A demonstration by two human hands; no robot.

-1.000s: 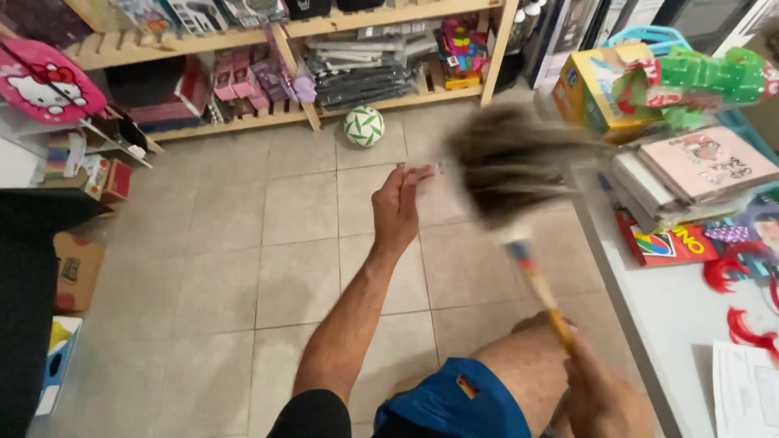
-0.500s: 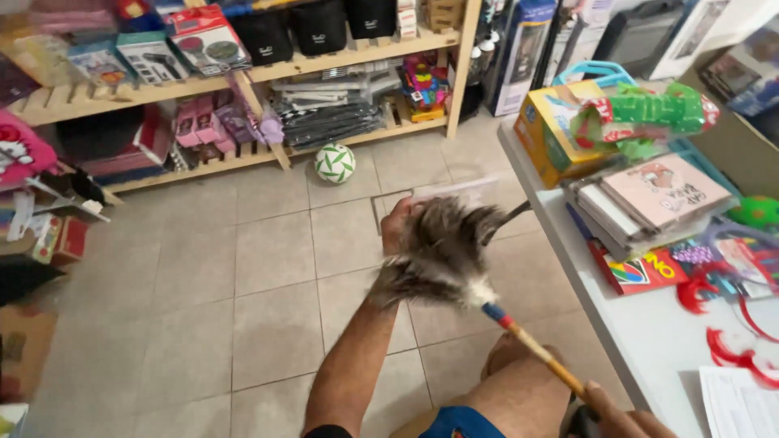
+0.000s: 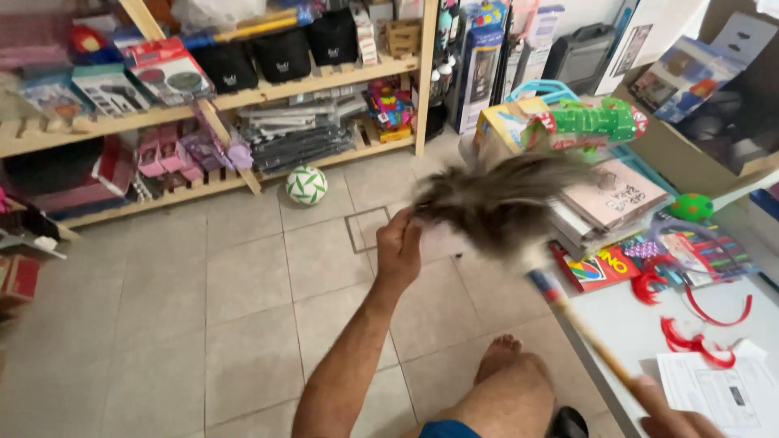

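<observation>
A feather duster (image 3: 503, 203) with a dark, blurred plume and a thin wooden stick is in my right hand (image 3: 677, 420), which grips the stick's end at the bottom right corner. The plume hovers over the edge of the white table (image 3: 641, 324). My left hand (image 3: 399, 247) is stretched out in front of me over the tiled floor, its fingertips touching the left tip of the plume. My bare knee (image 3: 511, 389) shows below.
Wooden shelves (image 3: 243, 97) with toys, bags and boxes stand at the back. A green-and-white ball (image 3: 307, 185) lies on the floor under them. The table on the right carries books, boxed toys, red hair bands (image 3: 690, 324) and a paper.
The duster's plume swung from in front of my left hand up and right, over the table edge. My left hand stays extended and now touches the feathers' tip.
</observation>
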